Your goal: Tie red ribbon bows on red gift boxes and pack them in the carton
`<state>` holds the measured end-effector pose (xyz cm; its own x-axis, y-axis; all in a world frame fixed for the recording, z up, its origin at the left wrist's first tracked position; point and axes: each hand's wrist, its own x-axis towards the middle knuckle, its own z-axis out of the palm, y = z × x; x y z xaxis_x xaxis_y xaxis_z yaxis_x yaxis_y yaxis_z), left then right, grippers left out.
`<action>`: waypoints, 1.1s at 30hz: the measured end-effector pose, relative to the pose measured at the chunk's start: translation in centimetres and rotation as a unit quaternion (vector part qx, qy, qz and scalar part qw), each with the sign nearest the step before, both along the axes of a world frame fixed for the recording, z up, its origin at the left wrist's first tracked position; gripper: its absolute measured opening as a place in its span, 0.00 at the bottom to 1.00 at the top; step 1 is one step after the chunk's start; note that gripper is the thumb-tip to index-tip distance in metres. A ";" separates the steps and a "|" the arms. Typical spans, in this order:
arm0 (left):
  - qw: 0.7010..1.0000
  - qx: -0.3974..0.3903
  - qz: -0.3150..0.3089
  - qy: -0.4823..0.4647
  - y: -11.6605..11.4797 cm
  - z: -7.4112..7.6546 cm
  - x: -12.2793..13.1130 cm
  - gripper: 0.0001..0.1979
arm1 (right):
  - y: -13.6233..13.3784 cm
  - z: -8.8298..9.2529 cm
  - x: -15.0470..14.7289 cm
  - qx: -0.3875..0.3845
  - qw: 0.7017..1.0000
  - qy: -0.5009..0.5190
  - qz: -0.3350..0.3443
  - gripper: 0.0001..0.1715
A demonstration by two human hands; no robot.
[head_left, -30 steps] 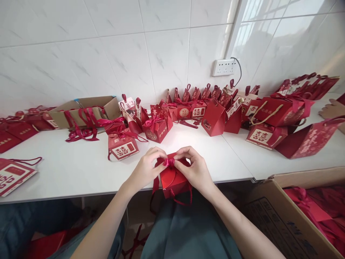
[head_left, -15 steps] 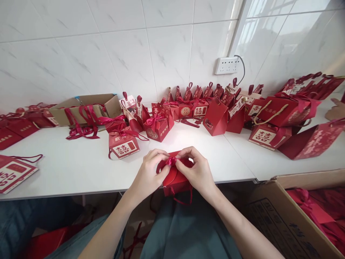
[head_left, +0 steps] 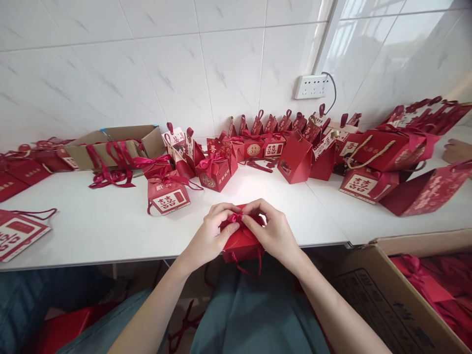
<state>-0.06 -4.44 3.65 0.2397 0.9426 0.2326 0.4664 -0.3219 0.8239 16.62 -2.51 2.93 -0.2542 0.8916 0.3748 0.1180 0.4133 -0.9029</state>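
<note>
A red gift box [head_left: 243,242] sits at the table's front edge, right before me, with a red cord handle [head_left: 246,269] hanging from its near side. On its top is a ribbon bow [head_left: 236,218] of shiny crimson. My left hand [head_left: 217,231] pinches the bow's left side between thumb and fingers. From the right, my right hand [head_left: 268,227] pinches the ribbon as well, thumb and forefinger close to the knot. The fingers cover part of the bow and of the lid.
Behind stand several red gift boxes [head_left: 214,173]. A cardboard box [head_left: 114,135] with ribbons [head_left: 110,172] is at the left back. A bigger carton [head_left: 387,300] of red items stands lower right. Another person's hand [head_left: 457,151] shows at the right edge. A socket strip [head_left: 311,87] is on the wall.
The bow between my fingers has changed shape, looking flatter and wider. My left thumb has shifted slightly up and right. The view has tilted a little.
</note>
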 end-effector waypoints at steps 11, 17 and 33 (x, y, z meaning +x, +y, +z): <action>0.995 -0.026 0.037 -0.093 0.4 -0.7 0.7 0.15 | 0.8 0.7 0.8 0.163 0.981 -0.100 -0.008 0.09; 0.993 -0.014 0.056 -0.099 0.2 -0.8 0.9 0.14 | -1.5 1.3 1.6 0.224 0.955 -0.186 -0.054 0.09; 0.996 0.037 0.081 -0.028 -0.4 -0.2 1.0 0.18 | -1.5 0.9 0.6 0.212 0.933 -0.276 -0.089 0.08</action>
<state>0.99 -4.85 3.47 0.0697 0.9476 0.3118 0.4712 -0.3067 0.8270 17.25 -3.96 3.84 -0.3750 0.7396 0.5588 0.6176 0.6489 -0.4444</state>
